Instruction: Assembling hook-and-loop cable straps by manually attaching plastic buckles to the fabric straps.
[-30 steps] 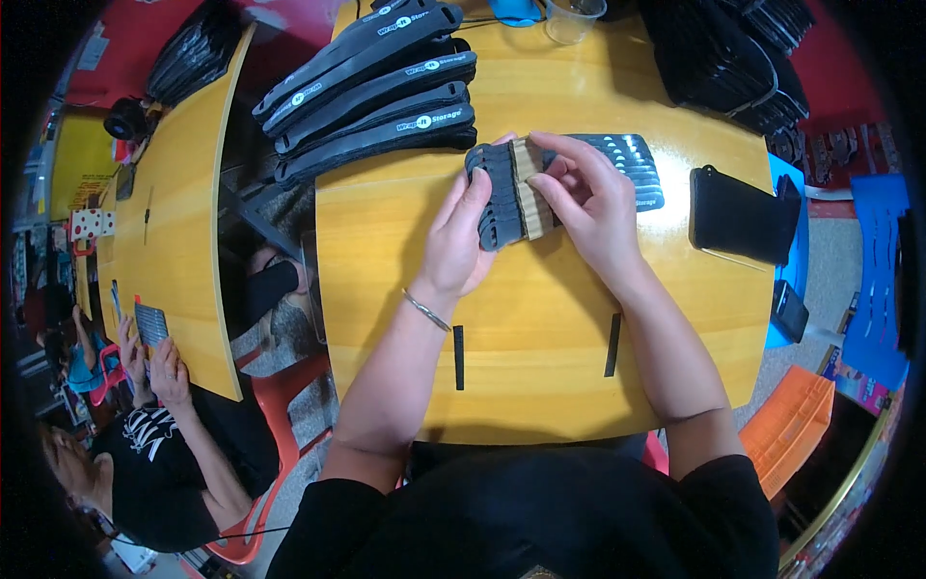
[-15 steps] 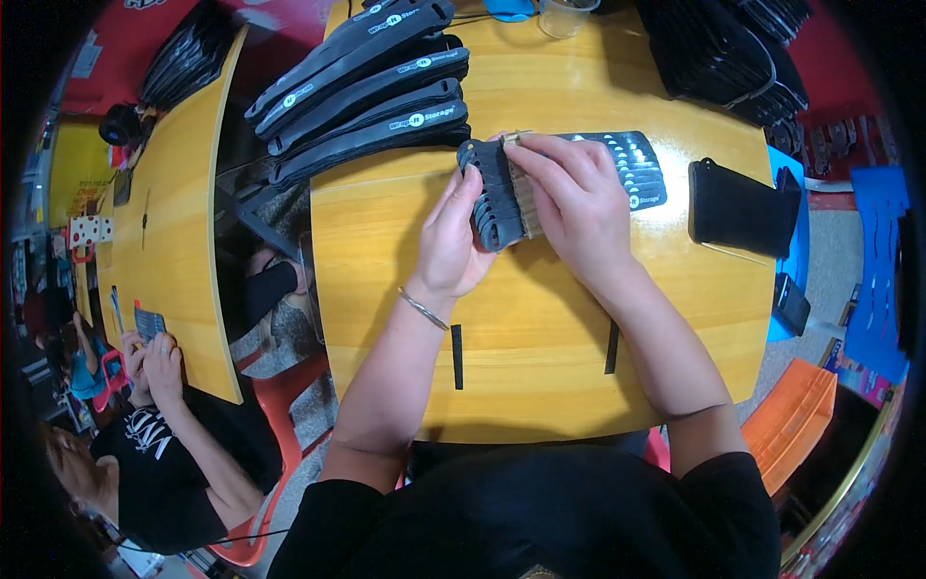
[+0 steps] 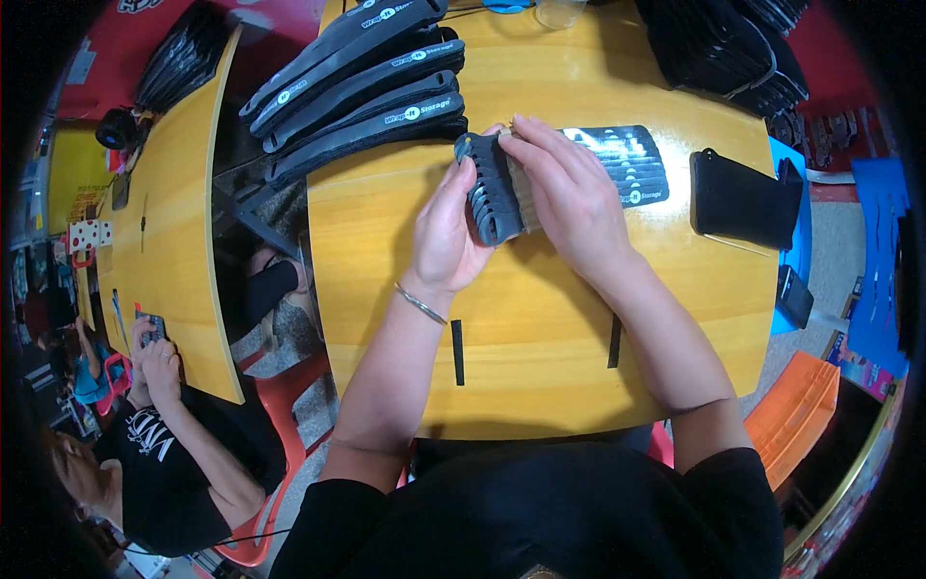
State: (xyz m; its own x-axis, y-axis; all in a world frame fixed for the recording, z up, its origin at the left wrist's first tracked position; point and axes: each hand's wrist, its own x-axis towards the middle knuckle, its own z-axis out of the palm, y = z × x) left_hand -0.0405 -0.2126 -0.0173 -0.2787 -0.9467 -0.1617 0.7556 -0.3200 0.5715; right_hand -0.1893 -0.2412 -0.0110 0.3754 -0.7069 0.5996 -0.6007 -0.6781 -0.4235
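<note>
A row of overlapping black storage straps (image 3: 629, 154) lies across the table's middle, the slotted ends at the left and the rounded, printed ends at the right. My left hand (image 3: 442, 232) is closed round the slotted ends, thumb on top, and lifts them a little off the table. Across the straps runs a ribbed tan strip (image 3: 526, 210), partly covered. My right hand (image 3: 581, 207) bends over this strip, its fingertips pressed at the strip's far end. What lies under the right palm is hidden.
Stacked black straps (image 3: 367, 125) lie at the back left, a black bundle (image 3: 719, 58) at the back right. A black pouch (image 3: 738, 203) rests at the right, near a thin stick. Two dark strips mark the near tabletop. A co-worker's hands (image 3: 154, 362) hold a small dark item at the left table.
My right hand's fingers have straightened and moved slightly up along the tan strip. My left hand keeps its hold on the straps. The whole view has shifted a little.
</note>
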